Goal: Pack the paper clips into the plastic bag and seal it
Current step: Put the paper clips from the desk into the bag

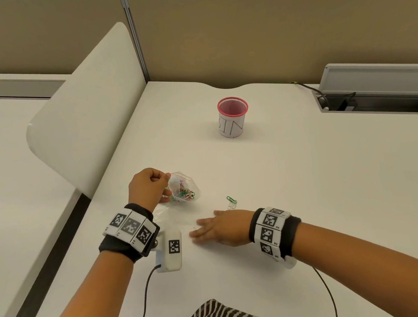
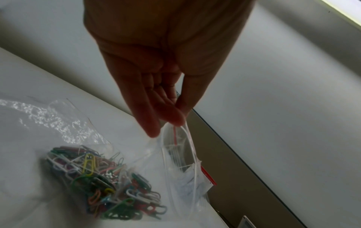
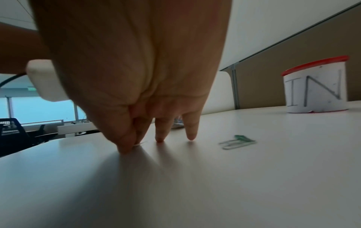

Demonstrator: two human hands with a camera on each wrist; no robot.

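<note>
Left of centre in the head view, the left hand (image 1: 149,186) pinches the rim of the plastic bag (image 1: 184,187), fingers and thumb clamped on its mouth. The bag is clear and crinkled, with a red strip along its opening, which gapes; its bottom rests on the white desk (image 1: 307,200). Inside lies a tangled heap of paper clips (image 2: 101,183) in green, yellow, red, white and blue. Lower centre, the right hand (image 1: 219,229) is low over the desk, thumb and forefinger pinched on a small white clip (image 3: 141,143). Just right of it lie two loose clips (image 1: 231,202), one green, one white. Upper right of centre stands a red-rimmed mesh cup (image 1: 233,117).
</note>
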